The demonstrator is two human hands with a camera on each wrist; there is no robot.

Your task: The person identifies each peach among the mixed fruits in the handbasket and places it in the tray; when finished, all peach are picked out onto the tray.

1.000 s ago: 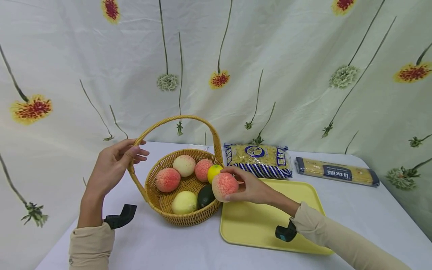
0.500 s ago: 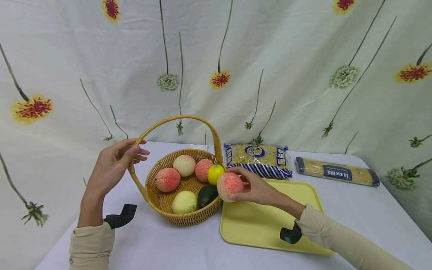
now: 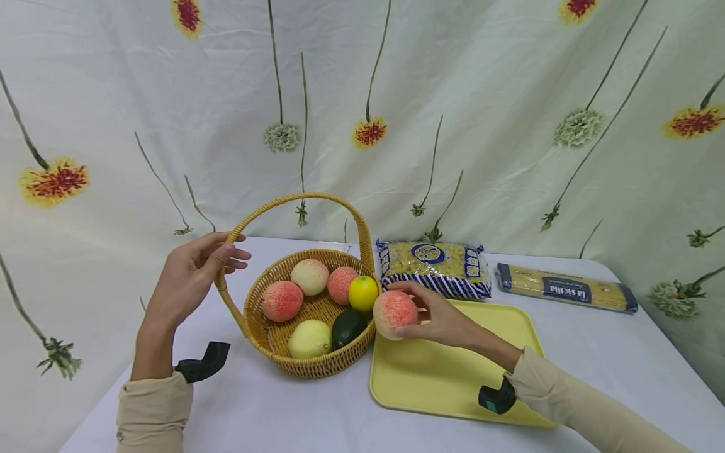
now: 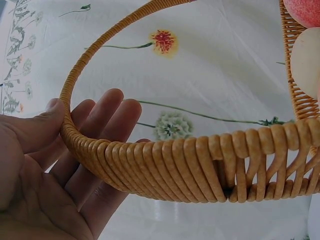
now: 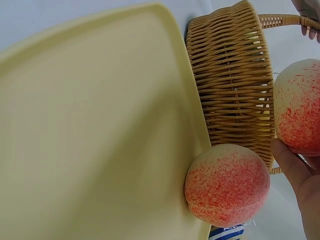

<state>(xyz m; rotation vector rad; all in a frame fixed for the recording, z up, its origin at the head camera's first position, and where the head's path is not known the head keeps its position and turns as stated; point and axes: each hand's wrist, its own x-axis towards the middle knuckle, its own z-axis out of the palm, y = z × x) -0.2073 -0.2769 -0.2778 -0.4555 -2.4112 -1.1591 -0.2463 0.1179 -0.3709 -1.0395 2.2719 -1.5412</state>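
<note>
My left hand [image 3: 184,280] holds the handle [image 3: 308,196] of a wicker basket [image 3: 317,370] on its left side, thumb in front and fingers behind. Pinched in my right hand [image 3: 444,321] is a pink and cream peach [image 3: 391,316], just right of the basket's rim and over the left part of a yellow tray [image 3: 453,402]. The right wrist view shows another peach [image 5: 227,185] at the tray's edge beside the basket; my right hand mostly hides it in the head view. Inside the basket lie several peaches [image 3: 282,301], a lemon [image 3: 363,292], a dark green avocado [image 3: 348,328] and a pale yellow round fruit [image 3: 309,339].
Behind the tray lies a bag of pasta [image 3: 433,267] with blue stripes. A flat pack of spaghetti [image 3: 566,289] is to its right. A white cloth [image 3: 272,415] covers the table, and a flower-patterned curtain [image 3: 481,94] hangs behind it.
My right hand has moved a little to the right with the peach, away from the basket and uncovering more of the lemon and avocado. My left hand stays on the handle.
</note>
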